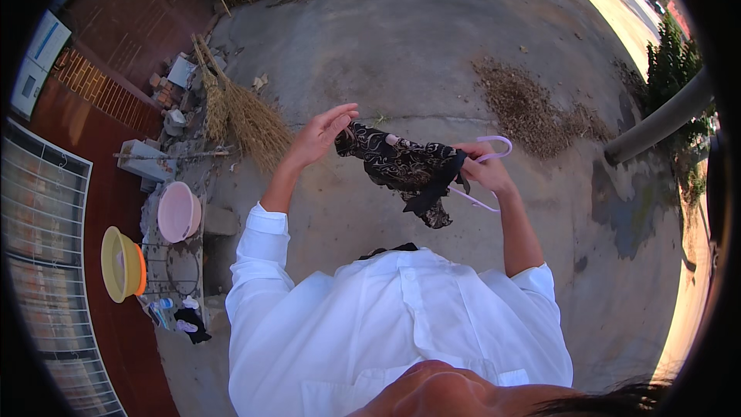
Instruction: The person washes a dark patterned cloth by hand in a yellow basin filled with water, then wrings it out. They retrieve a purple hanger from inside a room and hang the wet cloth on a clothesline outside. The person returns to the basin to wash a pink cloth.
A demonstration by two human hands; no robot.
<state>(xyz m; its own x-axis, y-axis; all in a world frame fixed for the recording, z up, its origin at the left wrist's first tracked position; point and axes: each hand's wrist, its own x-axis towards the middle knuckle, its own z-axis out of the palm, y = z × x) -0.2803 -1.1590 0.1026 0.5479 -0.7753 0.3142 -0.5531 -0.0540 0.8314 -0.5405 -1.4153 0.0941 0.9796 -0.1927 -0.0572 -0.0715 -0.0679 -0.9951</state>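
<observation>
A black garment with a pale swirling pattern [399, 159] stretches between my hands, above the concrete ground. My right hand [483, 168] grips its dark edge together with a lilac plastic hanger [499, 147], whose hook sticks out to the right. Part of the hanger shows below that hand; the rest is hidden by the cloth and fingers. My left hand [329, 132] is at the garment's left end, fingers extended, with the thumb near the cloth. Whether it pinches the fabric cannot be told.
Straw brooms [243, 104] lie at the left near bricks. A pink basin [179, 212] and a yellow basin [118, 264] stand by the wall. Dry debris [527, 107] lies ahead to the right, near a grey pole [660, 119].
</observation>
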